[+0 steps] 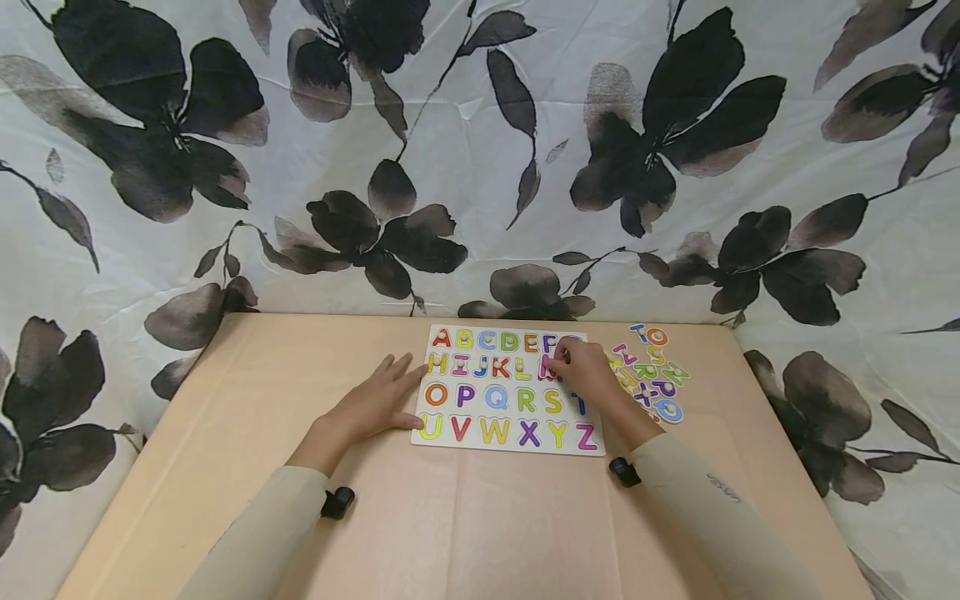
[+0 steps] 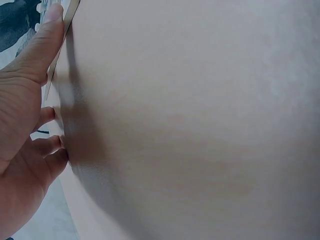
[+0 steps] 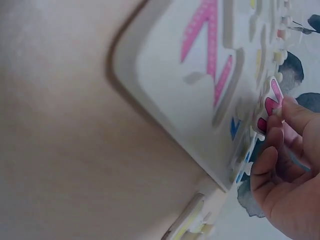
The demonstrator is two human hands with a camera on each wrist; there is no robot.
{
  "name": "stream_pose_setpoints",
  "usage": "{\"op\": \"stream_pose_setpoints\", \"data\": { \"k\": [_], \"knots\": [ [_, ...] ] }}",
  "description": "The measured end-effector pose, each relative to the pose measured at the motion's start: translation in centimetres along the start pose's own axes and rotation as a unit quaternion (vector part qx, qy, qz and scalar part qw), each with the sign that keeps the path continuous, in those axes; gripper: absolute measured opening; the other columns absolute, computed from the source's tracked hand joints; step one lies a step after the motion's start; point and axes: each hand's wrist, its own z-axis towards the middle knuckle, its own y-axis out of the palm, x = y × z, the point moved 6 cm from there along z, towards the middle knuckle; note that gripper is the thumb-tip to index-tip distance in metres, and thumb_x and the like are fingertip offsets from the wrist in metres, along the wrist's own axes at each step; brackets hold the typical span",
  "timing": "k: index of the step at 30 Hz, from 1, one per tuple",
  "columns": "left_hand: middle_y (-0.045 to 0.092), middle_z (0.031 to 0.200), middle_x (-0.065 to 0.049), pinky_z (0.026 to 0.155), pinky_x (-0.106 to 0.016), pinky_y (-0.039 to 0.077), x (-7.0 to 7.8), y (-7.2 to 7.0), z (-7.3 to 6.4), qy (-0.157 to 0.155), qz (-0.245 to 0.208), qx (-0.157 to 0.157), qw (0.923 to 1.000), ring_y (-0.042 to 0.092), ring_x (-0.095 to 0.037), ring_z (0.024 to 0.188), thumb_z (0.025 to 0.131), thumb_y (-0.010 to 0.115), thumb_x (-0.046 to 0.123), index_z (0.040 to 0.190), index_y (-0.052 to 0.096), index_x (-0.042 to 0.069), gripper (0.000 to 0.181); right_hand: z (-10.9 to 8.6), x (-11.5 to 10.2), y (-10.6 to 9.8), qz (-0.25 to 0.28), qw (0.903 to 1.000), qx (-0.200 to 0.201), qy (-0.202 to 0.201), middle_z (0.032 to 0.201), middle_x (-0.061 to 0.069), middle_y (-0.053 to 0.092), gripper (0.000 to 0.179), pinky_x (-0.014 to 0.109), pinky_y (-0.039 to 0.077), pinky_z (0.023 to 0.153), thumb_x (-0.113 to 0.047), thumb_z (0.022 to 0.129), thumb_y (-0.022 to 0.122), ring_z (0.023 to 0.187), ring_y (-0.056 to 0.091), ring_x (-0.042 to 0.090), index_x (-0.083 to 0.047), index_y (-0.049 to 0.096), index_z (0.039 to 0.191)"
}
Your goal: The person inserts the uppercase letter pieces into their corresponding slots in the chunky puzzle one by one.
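Observation:
A white alphabet puzzle board lies on the table, with rows of coloured letters from A to Z. My left hand rests at its left edge, fingers spread and the thumb near the yellow U. In the left wrist view, that thumb lies along the board's edge. My right hand is over the right side of the board and pinches a pink letter M between thumb and fingertips. It is just over the second row, beside the L. This hand hides the letters at the ends of the upper rows.
Several loose letter pieces lie in a pile right of the board, among them a blue O, a green one and an orange O. The light brown table ends at a floral cloth behind.

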Motion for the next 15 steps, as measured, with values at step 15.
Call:
{"op": "stream_pose_setpoints", "data": {
  "k": [15],
  "knots": [
    [0.019, 0.172, -0.018, 0.116, -0.066, 0.037, 0.14, -0.03, 0.14, -0.004, 0.002, 0.003, 1.0, 0.012, -0.047, 0.158, 0.083, 0.08, 0.055, 0.163, 0.033, 0.017, 0.1, 0.26, -0.85, 1.13, -0.051, 0.9982, -0.028, 0.016, 0.081, 0.008, 0.061, 0.025, 0.024, 0.046, 0.053, -0.033, 0.098, 0.072, 0.072, 0.06, 0.02, -0.011, 0.062, 0.095]
  ]
}}
